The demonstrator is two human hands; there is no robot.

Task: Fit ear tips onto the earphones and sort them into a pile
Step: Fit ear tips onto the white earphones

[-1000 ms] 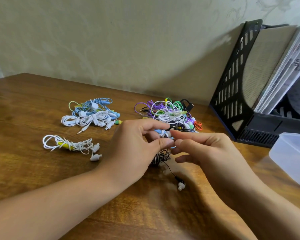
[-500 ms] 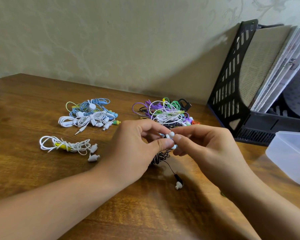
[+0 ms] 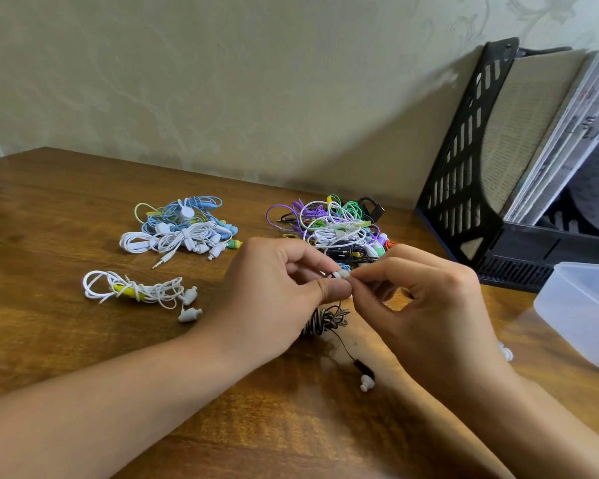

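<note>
My left hand (image 3: 277, 299) pinches one bud of a black earphone between thumb and forefinger. My right hand (image 3: 426, 302) pinches a white ear tip (image 3: 341, 274) against that bud. The earphone's coiled black-and-white cord (image 3: 322, 321) hangs below my fingers onto the table. Its other bud (image 3: 365, 376), with a white tip on it, lies on the wood nearer me. A white earphone set (image 3: 135, 290) lies alone at the left. Behind it sits a pile of blue and white earphones (image 3: 184, 229). A tangled multicoloured pile (image 3: 332, 226) lies behind my hands.
A clear plastic box (image 3: 581, 305) stands at the right edge, with a small white ear tip (image 3: 505, 352) on the table beside it. A black file rack (image 3: 471, 160) with papers leans against the wall at the back right. The wooden table (image 3: 49, 219) meets the wall behind.
My hands have come closer together and risen slightly; my right fingers now press the white tip onto the bud held in my left. The piles have not moved.
</note>
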